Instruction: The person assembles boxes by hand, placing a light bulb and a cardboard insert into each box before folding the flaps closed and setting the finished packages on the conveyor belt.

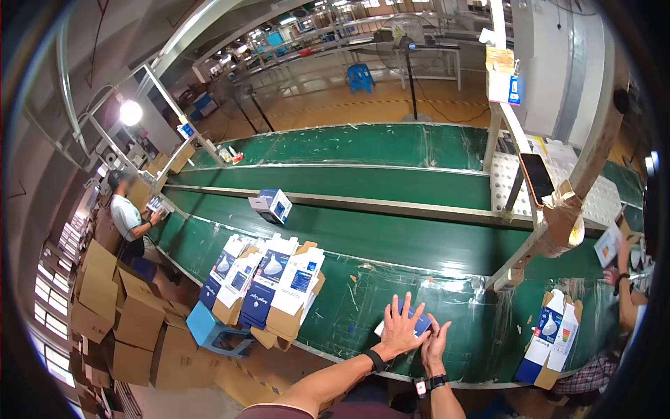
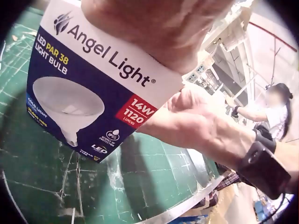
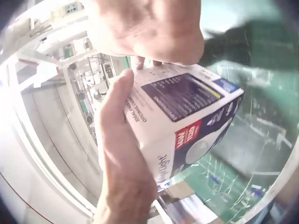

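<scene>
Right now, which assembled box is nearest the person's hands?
The bulb box between left hand and right hand; another box sits farther back, untouched, on the conveyor.

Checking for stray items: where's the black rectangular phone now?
Head view, right side: the phone is at the pale metal frame, just above its brown tape-wrapped joint.

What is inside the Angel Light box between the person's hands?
Nothing inside the box can be seen: its sides cover it, and the left hand and right hand hide parts of them. One side shows a bulb picture; whether a bulb is inside cannot be told.
</scene>
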Demonstrator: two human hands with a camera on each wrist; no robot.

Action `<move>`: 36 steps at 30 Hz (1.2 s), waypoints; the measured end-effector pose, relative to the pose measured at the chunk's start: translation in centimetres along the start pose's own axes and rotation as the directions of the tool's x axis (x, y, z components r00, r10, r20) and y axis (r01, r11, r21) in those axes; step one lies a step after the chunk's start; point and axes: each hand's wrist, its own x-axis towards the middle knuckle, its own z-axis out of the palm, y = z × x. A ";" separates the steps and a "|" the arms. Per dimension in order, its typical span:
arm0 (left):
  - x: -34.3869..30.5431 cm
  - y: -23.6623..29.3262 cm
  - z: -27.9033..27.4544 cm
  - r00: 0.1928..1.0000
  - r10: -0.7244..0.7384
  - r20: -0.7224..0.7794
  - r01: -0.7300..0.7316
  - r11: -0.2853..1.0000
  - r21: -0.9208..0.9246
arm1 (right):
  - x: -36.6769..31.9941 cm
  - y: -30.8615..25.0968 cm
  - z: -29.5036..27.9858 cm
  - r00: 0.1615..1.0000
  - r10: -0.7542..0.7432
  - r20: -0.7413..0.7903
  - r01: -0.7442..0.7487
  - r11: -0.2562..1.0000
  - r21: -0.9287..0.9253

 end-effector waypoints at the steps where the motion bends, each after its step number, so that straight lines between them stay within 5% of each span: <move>1: 0.4 0.0 0.3 1.000 0.004 0.018 -0.004 1.000 0.002 | 0.4 0.3 -0.4 0.999 0.006 -0.032 -0.009 0.996 -0.089; 6: 5.7 -3.6 2.1 0.997 -0.055 -0.051 0.052 0.997 -0.048 | -2.7 -0.8 -3.2 0.988 -0.020 -0.155 -0.049 0.903 -0.426; 8: 11.3 -8.3 1.0 0.983 -0.108 -0.146 0.106 0.994 -0.021 | -4.8 -1.9 -4.1 0.986 -0.041 -0.161 -0.044 0.871 -0.489; 10: 18.3 -13.6 -2.2 0.974 -0.222 -0.043 0.224 0.973 0.051 | -7.6 -0.8 -6.5 0.969 0.018 -0.246 -0.143 0.853 -0.502; 13: 27.1 -27.0 3.2 0.858 -0.473 -0.199 0.513 0.783 0.351 | -11.9 -0.8 -6.5 0.944 0.018 -0.330 -0.203 0.820 -0.536; 15: 27.7 -31.4 3.0 0.946 -0.284 -0.157 0.313 0.926 0.212 | -13.6 -0.3 -5.7 0.926 0.038 -0.375 -0.249 0.809 -0.532; 16: 27.4 -30.2 2.6 0.873 -0.479 -0.092 0.479 0.809 0.340 | -14.1 0.9 -6.0 0.920 0.036 -0.391 -0.233 0.852 -0.469; 22: 27.6 -32.2 3.6 0.885 -0.460 -0.066 0.444 0.794 0.416 | -12.2 2.8 -1.8 0.903 0.063 -0.425 -0.263 0.864 -0.430; 29: 27.9 -30.7 0.7 0.883 -0.426 -0.200 0.453 0.657 0.602 | -9.9 -4.7 -0.5 0.973 -0.093 -0.210 -0.117 0.584 -0.803; 31: 26.5 -31.7 2.1 0.833 -0.155 -0.531 0.391 0.845 0.366 | -10.0 -7.6 -2.6 0.961 -0.177 -0.213 -0.085 0.543 -0.835; 34: 20.0 -25.8 1.7 0.821 -0.028 -0.570 0.090 0.993 0.082 | -9.7 -14.8 -6.5 0.936 -0.250 -0.249 -0.053 0.598 -0.800; 35: 16.8 -22.5 1.3 0.855 0.033 -0.518 -0.010 0.999 0.048 | -8.9 -16.9 -9.1 0.923 -0.318 -0.219 0.067 0.692 -0.719; 36: 13.3 -20.9 2.7 0.902 0.051 -0.428 -0.068 0.997 -0.024 | -8.1 -19.8 -11.3 0.903 -0.410 -0.128 0.193 0.653 -0.732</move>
